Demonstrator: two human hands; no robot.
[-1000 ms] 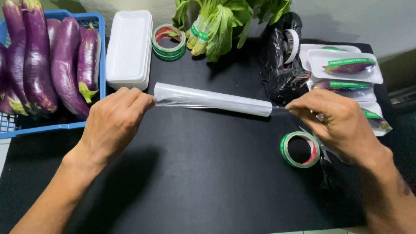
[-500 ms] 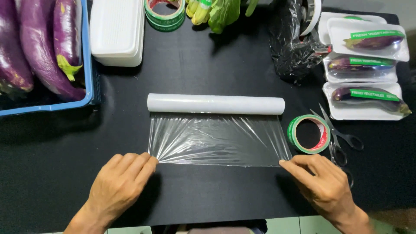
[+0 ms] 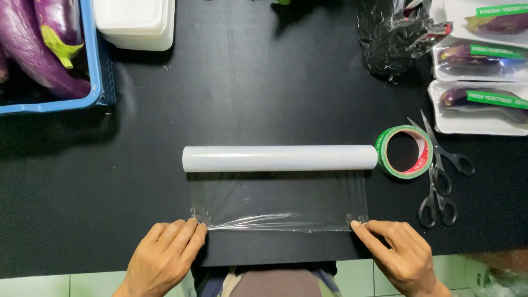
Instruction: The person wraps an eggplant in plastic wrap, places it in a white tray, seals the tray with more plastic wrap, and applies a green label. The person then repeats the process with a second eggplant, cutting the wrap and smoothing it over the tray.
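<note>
Black worktop point(image 3: 264, 82), head view looking down. Film roll point(image 3: 279, 158) lies crosswise mid-worktop, its right end touching a green tape ring point(image 3: 404, 152). A sheet of film point(image 3: 278, 201) is drawn off the roll toward the near edge, flat on the worktop, wrinkled at both near corners. Left hand point(image 3: 165, 256) palm down, fingers together, fingertips pressing the sheet's near-left corner. Right hand point(image 3: 399, 253) same pose on the near-right corner, fingers together; neither hand is wrapped round anything, just pinning film down. Scissors point(image 3: 440, 170) lie just right of the tape, blades up under its edge, handles toward the near side. Far left: blue basket point(image 3: 99, 66) with eggplants point(image 3: 38, 49). Beside it a stack of white trays point(image 3: 135, 22). Far right: crumpled black bag point(image 3: 396, 38), and next to it three wrapped eggplant trays point(image 3: 484, 104) with green labels.
</note>
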